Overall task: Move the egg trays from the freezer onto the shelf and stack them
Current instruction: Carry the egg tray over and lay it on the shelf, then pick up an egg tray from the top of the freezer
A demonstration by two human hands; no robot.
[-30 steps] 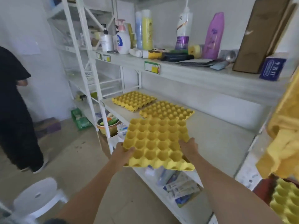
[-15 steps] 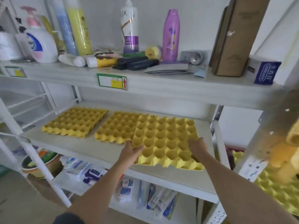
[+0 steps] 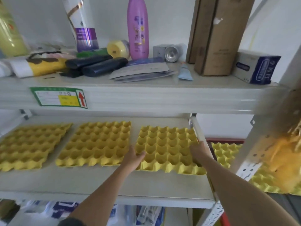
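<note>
Three yellow egg trays lie side by side on the grey middle shelf (image 3: 97, 181): a left tray (image 3: 31, 144), a middle tray (image 3: 97, 142) and a right tray (image 3: 167, 147). My left hand (image 3: 134, 158) grips the right tray's left edge and my right hand (image 3: 197, 151) grips its right edge. That tray rests flat on the shelf, close to the right post. More yellow egg trays (image 3: 228, 154) lie lower down to the right, beyond the shelf post, partly hidden.
The upper shelf (image 3: 146, 93) carries a pink bottle (image 3: 138, 28), a cardboard box (image 3: 218, 35), a blue-and-white box (image 3: 259, 66), dark rolls and packets. A slanted metal post (image 3: 254, 154) stands at the right. Packaged goods fill the shelf below.
The tray in my hands moved right, off the middle tray, and now sits flat on the shelf beside it. I have stepped closer to the shelf.
</note>
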